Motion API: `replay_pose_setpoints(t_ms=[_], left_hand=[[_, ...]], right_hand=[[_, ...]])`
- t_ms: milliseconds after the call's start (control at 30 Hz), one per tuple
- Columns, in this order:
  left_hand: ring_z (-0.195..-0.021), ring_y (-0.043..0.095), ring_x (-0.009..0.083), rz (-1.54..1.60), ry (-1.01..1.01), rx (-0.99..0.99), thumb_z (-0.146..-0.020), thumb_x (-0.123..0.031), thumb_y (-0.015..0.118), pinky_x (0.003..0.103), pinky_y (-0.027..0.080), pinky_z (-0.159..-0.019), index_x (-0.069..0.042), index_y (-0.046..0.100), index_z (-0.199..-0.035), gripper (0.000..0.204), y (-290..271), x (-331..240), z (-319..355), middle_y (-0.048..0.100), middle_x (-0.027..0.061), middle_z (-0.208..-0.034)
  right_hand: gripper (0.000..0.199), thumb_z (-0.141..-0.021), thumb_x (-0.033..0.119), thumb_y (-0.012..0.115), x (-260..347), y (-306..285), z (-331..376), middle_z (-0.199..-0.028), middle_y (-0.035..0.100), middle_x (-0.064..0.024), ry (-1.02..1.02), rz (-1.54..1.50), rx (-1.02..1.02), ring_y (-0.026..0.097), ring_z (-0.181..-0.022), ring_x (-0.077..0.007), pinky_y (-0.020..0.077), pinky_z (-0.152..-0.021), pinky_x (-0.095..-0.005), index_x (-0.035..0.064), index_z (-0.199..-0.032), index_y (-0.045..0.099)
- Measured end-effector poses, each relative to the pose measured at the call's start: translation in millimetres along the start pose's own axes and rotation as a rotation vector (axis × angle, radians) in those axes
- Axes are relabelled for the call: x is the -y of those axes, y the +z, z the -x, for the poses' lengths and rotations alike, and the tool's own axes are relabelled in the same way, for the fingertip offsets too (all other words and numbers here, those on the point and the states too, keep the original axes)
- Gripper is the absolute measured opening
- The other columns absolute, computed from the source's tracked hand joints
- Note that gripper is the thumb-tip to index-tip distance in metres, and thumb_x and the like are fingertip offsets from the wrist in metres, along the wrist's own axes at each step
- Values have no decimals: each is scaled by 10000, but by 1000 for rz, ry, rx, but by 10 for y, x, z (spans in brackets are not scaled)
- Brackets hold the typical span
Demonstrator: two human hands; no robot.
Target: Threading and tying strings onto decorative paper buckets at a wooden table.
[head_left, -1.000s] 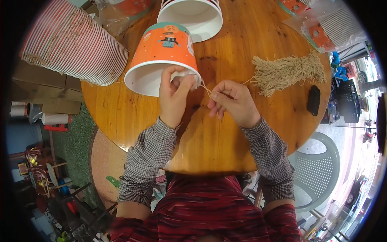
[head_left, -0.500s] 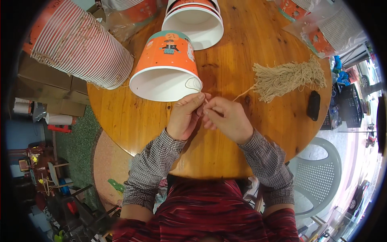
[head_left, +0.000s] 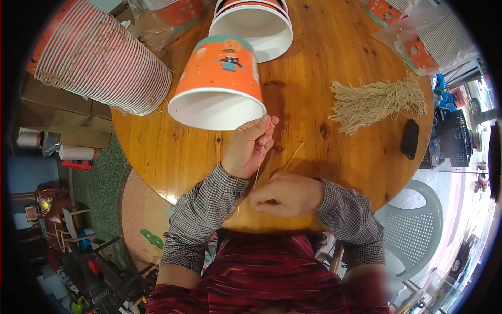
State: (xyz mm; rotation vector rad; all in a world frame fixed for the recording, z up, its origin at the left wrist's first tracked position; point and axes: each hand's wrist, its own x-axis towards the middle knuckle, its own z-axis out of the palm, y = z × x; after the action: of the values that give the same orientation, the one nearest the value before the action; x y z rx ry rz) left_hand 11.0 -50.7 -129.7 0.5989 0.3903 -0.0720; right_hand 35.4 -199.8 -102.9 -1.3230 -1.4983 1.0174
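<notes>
Orange paper cup (head_left: pixel 219 78) lies tipped on the round wooden table (head_left: pixel 334 152), its thin string (head_left: pixel 260 157) pinched tight between left hand (head_left: pixel 248 146) and right hand (head_left: pixel 287 194), so 1 hard tug might snap it.

The left hand's (head_left: pixel 246 149) fingertips cover where the thin string (head_left: pixel 260 157) meets the rim of the orange paper cup (head_left: pixel 217 83). The string's lower end vanishes inside the curled right hand (head_left: pixel 285 194). The stack of striped cups (head_left: pixel 99 57) is cut off by the picture's dark rim.
</notes>
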Motion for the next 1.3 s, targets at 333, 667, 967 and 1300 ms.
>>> replay_pose_setpoints(t_ms=[333, 667, 967, 1300], left_hand=[[-524, 466, 71, -274, 3, -13, -902, -114, 607, 201, 368, -482, 28, 629, -866, 148, -122, 73, -23, 619, 61, -809], [-524, 524, 127, -397, 231, 247, -1005, -466, 296, 261, 445, -627, 27, 613, -954, 589, 95, 255, 231, 608, 70, -751], [-487, 367, 40, -701, 336, 53, -969, -198, 511, 192, 273, -455, -2, 593, -872, 234, -34, -6, 362, 432, -36, -581], [-582, 424, 32, -880, 542, 111, -912, -114, 594, 209, 355, -512, 2, 635, -821, 153, -14, 48, 425, 540, -37, -650]], right_hand=[[86, -865, 43, 606, 149, -202, 111, -691, 624, -33, 171, -490, 64, 553, -555, -108, 429, -523, -238, -8, -930, 629], [320, -957, 102, 487, 30, -352, 217, -770, 609, -104, -218, -830, -668, 559, -550, -130, 447, -464, -240, 37, -1263, 420], [165, -923, 80, 518, 17, -701, 534, -672, 554, -7, 177, -377, -1141, 439, -437, -71, 351, -396, -207, 6, -1059, 575], [153, -884, 67, 619, 197, -194, 106, -808, 617, -45, 220, -265, -797, 593, -664, -74, 480, -582, -226, -21, -999, 569]])
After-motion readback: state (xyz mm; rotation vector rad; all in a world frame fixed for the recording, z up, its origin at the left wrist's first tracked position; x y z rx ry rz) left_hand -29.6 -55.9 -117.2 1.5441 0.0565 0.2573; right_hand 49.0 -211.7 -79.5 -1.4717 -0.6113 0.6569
